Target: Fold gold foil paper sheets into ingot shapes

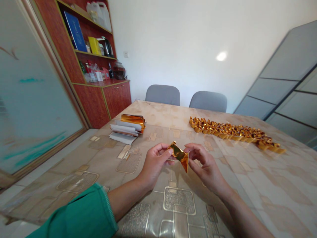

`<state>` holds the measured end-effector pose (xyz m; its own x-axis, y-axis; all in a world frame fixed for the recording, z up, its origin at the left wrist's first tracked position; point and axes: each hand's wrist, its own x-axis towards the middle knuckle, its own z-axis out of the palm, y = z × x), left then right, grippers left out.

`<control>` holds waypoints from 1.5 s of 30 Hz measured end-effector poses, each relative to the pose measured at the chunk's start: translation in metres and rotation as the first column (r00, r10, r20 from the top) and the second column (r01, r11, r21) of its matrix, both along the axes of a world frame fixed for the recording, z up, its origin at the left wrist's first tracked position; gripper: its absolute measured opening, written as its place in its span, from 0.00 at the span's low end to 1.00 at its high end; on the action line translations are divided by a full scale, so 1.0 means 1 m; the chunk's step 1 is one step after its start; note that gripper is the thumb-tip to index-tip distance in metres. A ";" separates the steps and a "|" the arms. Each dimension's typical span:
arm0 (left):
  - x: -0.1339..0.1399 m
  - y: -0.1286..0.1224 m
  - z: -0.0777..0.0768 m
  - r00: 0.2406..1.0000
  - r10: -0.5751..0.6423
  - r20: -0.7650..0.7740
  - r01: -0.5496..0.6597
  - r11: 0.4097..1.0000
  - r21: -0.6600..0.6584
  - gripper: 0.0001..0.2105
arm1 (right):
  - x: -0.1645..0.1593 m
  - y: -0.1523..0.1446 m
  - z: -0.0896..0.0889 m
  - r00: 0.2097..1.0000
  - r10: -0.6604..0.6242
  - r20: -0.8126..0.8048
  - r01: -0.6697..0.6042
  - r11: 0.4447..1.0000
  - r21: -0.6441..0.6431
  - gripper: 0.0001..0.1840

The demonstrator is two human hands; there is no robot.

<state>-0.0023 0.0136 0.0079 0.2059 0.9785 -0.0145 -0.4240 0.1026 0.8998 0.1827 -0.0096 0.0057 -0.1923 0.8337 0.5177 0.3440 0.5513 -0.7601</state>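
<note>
A shiny gold foil paper [179, 153], folded into a small pointed shape, is held above the table between my two hands. My left hand [158, 162] pinches its left end between thumb and fingers. At its right end, my right hand [204, 163] is closed with thumb and fingertips at the edge. One orange-gold corner of the foil points down near the right fingers. To the right and farther back, several folded gold foil pieces [228, 130] lie packed together in long rows. Behind my left hand sits a stack of foil sheets [126, 128], some gold side up, others showing grey-white.
A patterned cloth covers the table [138, 208]. Two grey chairs [162, 94] stand along its far side, by a white wall. A red-brown cabinet [99, 94] with bottles, jugs and a kettle is at the back left. Grey panels [277, 77] rise at the right.
</note>
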 end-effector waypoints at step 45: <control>0.004 -0.004 -0.008 0.996 0.043 -0.080 -0.036 0.996 0.079 0.11 | -0.010 0.001 0.001 0.995 -0.080 0.054 0.081 0.996 -0.025 0.11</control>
